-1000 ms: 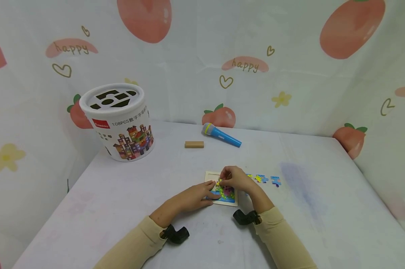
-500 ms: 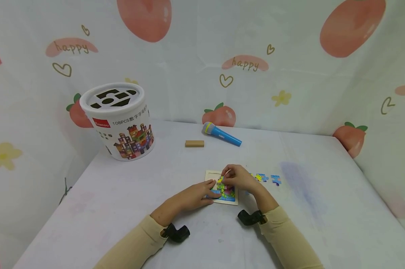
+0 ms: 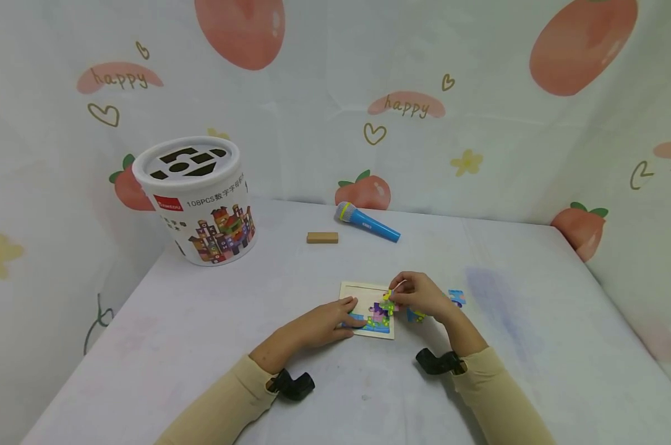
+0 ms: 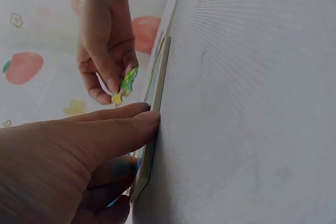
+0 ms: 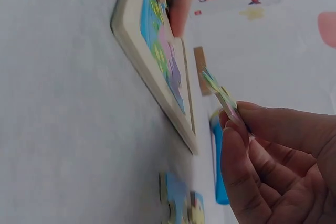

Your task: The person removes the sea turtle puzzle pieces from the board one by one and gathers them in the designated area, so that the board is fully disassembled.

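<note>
A small puzzle board (image 3: 363, 286) with a pale wooden frame lies mid-table. Blue, green, pink and purple pieces fill its lower part, and bare tray shows above them. My left hand (image 3: 324, 324) rests on the board's left side, its fingers extended; in the left wrist view the thumb (image 4: 149, 119) touches the frame's edge. Above the board's right edge, my right hand (image 3: 421, 298) pinches a green and yellow puzzle piece (image 5: 223, 95) between thumb and fingers, clear of the board. Loose puzzle pieces (image 3: 456, 296) lie to the right, partly hidden by the right hand.
Beyond the board lie a small wooden block (image 3: 322, 238) and a blue toy microphone (image 3: 368, 223). A large white bucket (image 3: 213, 216) with a slotted lid stands at the back left. A patterned cloth (image 3: 290, 123) hangs behind the table.
My right hand has lifted the puzzle piece from over the board's middle and moved right with it, uncovering purple pieces. My left hand has stayed in place.
</note>
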`<state>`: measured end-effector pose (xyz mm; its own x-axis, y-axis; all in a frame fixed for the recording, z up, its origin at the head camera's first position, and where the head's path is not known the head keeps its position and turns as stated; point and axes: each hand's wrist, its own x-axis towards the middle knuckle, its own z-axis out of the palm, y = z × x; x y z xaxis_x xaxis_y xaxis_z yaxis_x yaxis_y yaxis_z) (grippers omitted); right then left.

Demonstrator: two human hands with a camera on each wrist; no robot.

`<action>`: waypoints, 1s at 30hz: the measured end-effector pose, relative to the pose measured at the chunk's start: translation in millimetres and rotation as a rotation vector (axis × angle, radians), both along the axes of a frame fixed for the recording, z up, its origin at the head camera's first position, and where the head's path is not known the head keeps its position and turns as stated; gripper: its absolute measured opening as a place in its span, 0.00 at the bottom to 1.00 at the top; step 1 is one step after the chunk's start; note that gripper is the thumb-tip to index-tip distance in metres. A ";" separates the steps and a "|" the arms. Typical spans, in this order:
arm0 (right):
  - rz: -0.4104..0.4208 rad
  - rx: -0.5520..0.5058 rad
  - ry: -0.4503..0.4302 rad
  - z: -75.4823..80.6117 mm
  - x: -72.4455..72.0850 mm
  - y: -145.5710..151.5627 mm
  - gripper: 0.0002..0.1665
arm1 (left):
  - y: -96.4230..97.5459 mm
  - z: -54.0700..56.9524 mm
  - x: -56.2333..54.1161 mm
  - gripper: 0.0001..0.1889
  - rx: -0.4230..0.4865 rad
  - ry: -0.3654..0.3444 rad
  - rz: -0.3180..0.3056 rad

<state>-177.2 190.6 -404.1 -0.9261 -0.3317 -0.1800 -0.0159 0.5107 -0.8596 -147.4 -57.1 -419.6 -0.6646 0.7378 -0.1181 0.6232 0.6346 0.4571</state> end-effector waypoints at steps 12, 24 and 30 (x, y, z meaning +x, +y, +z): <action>-0.061 0.024 0.010 -0.2 9.1 32.2 0.13 | -0.6 0.4 1.0 0.18 0.007 -0.012 0.013; -0.106 0.046 0.010 1.2 17.8 57.7 0.17 | -0.7 2.5 1.6 0.19 -0.001 -0.019 0.020; -0.103 0.027 -0.014 1.2 22.4 69.8 0.18 | -0.3 3.2 2.8 0.18 0.004 -0.036 0.027</action>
